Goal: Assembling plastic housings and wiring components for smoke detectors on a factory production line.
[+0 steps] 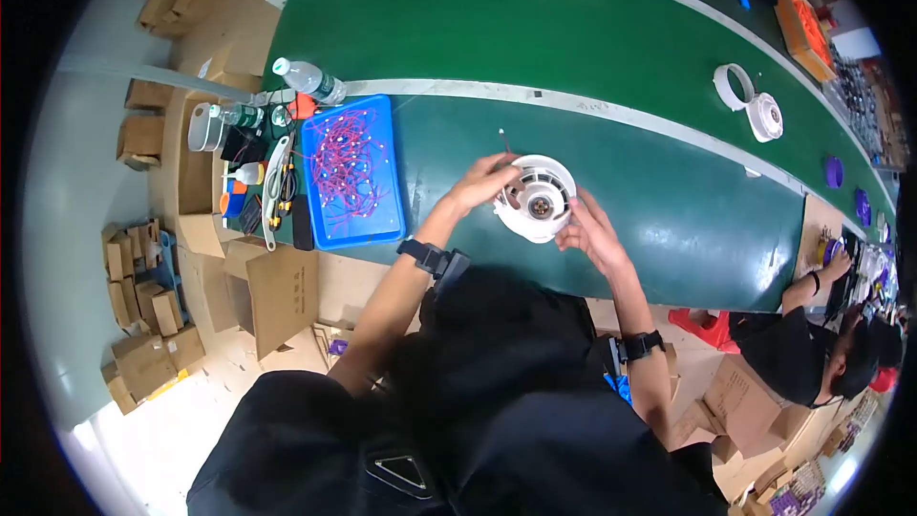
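A white round fan-like housing [559,169] with a slotted inner ring and a dark, coppery centre is held at the front edge of the green bench, open face up. My left hand [483,185] grips its left rim, thumb and fingers closing on the edge. A thin reddish wire [506,144] with a small white end sticks up beside those fingers. On the right rim my right hand [596,233] is closed, its fingers curled around the side. Left of my hands lies a blue tray [387,182] with a tangle of red wires [346,162] bearing white connectors.
Water bottles [310,81], cables [279,182] and a glue bottle [250,174] crowd the bench's left end. Across the divider stand a white ring [723,86] and another white housing [765,118]. A co-worker [793,354] sits at the right. Cardboard boxes [277,296] stand on the floor.
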Demonstrator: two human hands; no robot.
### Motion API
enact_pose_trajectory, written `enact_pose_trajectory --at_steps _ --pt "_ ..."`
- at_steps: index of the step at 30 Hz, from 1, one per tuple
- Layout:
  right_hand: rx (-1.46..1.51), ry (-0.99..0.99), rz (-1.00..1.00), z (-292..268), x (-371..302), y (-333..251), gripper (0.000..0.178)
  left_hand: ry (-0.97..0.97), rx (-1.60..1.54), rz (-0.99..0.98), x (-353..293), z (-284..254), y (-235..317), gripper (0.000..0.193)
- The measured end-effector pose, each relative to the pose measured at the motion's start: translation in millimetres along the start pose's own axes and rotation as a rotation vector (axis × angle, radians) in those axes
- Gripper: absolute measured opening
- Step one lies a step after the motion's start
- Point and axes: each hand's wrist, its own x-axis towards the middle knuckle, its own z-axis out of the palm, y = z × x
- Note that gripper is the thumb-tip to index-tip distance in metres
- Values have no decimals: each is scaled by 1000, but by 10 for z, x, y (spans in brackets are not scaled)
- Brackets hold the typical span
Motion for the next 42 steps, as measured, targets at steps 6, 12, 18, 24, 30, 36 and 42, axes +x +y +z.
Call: enact_pose_trajectory --at_steps 6,12,18,24,30,36,42 --pt "-193 -10 -75 -33 334 -571 61 190 -75 114 88 -12 158 45" --pt "-55 112 -299 -9 525 -671 38 203 -60 131 144 35 230 47" --pt "79 273 -391 128 497 -402 28 198 -42 160 113 -9 173 47" --pt "-612 530 -661 194 393 -175 28 241 4 209 110 16 96 44" --pt "-699 467 -660 132 333 -283 33 302 113 222 68 55 230 45" --pt "-328 178 -301 25 349 -505 54 257 99 325 86 116 268 50" --pt "-642 139 -513 160 108 -601 76 140 199 387 77 -106 20 52"
